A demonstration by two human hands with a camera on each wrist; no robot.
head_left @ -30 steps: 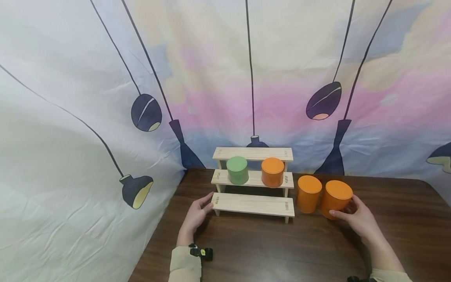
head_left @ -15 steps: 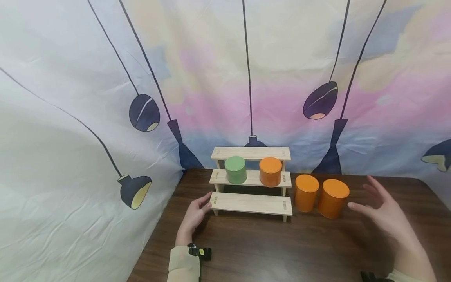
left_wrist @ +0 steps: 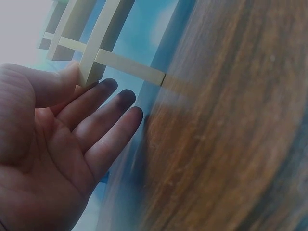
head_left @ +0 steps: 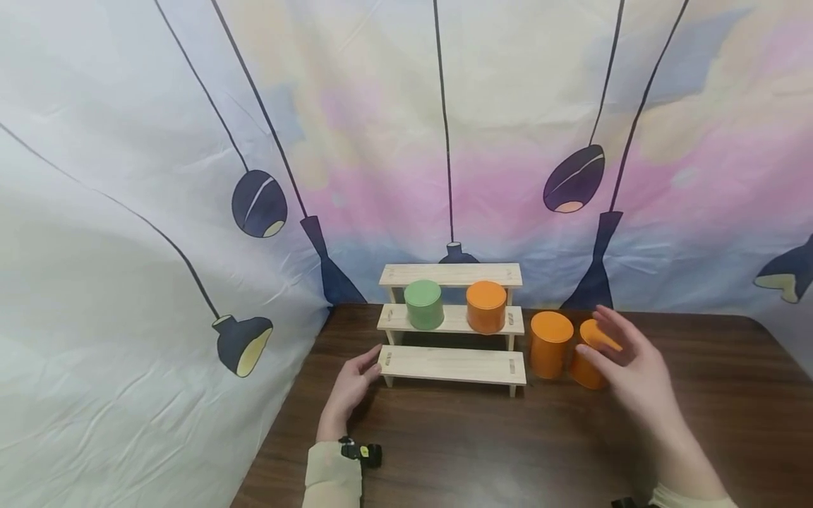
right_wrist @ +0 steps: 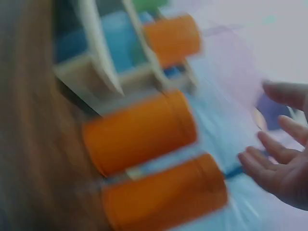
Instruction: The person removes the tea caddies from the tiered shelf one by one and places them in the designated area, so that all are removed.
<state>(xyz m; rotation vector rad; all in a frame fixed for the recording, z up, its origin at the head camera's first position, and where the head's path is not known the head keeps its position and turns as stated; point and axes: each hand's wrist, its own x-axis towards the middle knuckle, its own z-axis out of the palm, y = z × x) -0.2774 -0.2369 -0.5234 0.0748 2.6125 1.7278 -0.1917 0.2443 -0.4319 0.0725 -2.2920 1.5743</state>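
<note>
A three-step wooden display shelf stands on the table. At the left end of its lowest board, my left hand pinches the wood between thumb and forefinger; the other fingers extend loosely below in the left wrist view. A green tin and a short orange tin stand on the middle step. Right of the shelf are two taller orange tins, an inner one and an outer one. Over the outer tin my right hand hovers with spread fingers, apart from it in the right wrist view.
The dark brown wooden table reaches back to a printed curtain with painted lamps. Another pale curtain hangs along the left side. The top step and lowest step carry no tins.
My right hand has let go of the outer tall orange tin, drawn away to the right, then swung back left above it. My left hand stays at the shelf's end.
</note>
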